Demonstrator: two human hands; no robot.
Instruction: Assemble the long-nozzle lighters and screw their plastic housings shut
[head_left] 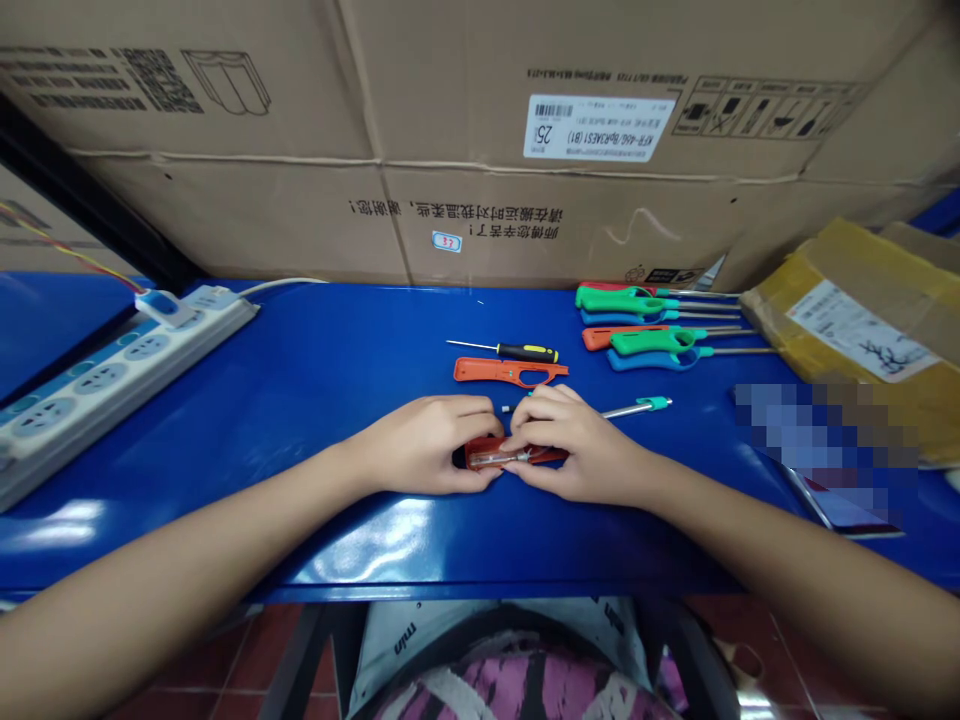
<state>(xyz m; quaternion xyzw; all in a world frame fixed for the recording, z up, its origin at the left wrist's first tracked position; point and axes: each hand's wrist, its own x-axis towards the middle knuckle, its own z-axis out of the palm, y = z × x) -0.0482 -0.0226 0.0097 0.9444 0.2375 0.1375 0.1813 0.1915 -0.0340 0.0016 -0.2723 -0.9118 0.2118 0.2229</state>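
Observation:
My left hand (427, 442) is closed around the left end of an orange-red lighter shell half (474, 450), which lies on the blue table. A clear fuel tank (492, 459) rests inside that shell. At the tank's right end, the thumb and fingers of my right hand (581, 448) are pinched on a small part, mostly hidden. Just behind my hands lies the other orange shell half (484, 370), with a yellow-and-black screwdriver (527, 353) beyond it. A metal lighter tube (634, 409) with a teal tip sticks out past my right hand.
Several gas lighters (649, 341) in green, blue, orange and red lie at the back right. A yellow-taped package (862, 290) and a blurred phone-like device (817, 495) are on the right. A power strip (112, 375) runs along the left. A large cardboard box (450, 120) stands behind.

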